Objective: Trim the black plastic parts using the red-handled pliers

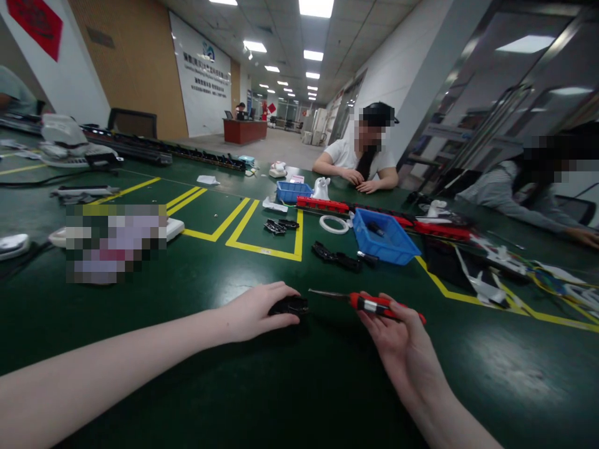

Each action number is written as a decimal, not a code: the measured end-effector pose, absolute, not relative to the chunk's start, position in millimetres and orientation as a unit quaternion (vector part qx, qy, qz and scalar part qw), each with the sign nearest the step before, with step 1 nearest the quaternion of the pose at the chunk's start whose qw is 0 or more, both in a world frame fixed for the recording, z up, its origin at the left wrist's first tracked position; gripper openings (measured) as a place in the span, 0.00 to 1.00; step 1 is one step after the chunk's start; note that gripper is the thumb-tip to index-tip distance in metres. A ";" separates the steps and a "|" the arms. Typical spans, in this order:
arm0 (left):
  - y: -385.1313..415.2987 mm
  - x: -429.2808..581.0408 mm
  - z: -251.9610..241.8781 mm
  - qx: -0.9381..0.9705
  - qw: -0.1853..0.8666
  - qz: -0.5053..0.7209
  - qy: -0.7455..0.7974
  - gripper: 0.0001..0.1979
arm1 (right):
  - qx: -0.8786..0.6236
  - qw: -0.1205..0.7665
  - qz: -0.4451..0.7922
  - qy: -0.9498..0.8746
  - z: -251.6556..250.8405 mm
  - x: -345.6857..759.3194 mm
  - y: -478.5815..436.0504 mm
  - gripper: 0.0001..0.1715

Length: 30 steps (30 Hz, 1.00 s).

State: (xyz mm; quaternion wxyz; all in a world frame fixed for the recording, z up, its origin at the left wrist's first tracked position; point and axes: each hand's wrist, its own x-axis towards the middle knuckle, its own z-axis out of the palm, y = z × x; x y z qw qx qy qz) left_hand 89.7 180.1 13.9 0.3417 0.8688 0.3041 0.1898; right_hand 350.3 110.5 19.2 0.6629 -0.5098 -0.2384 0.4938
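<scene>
On the green table, my left hand [262, 312] grips a small black part [289, 305] between thumb and fingers. My right hand [403, 333] is closed round the red and black handle of a screwdriver [369, 304]. Its metal shaft points left, and the tip is a little to the right of the black part, apart from it. Beyond my hands lie more black parts [336, 255], and another group of them [276, 227] rests inside a yellow taped outline.
A blue bin [384, 237] stands ahead on the right, a smaller blue bin [292, 192] farther back. A white ring [334, 224] and a long red strip [322, 204] lie near them. Wires and white scraps [489, 287] are at right. A person [360, 156] sits across the table.
</scene>
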 end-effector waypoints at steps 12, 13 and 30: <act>187.6 89.4 10.1 0.897 0.305 0.130 0.293 0.19 | -0.524 0.616 0.541 -0.231 27.2 326.2 94.9 0.20; 187.6 89.4 10.5 0.898 0.304 0.132 0.289 0.19 | -0.529 0.607 0.542 -0.240 25.8 327.1 95.1 0.19; 190.4 89.9 6.8 0.920 0.258 0.138 0.261 0.21 | -0.561 0.580 0.532 -0.256 7.2 335.4 101.5 0.16</act>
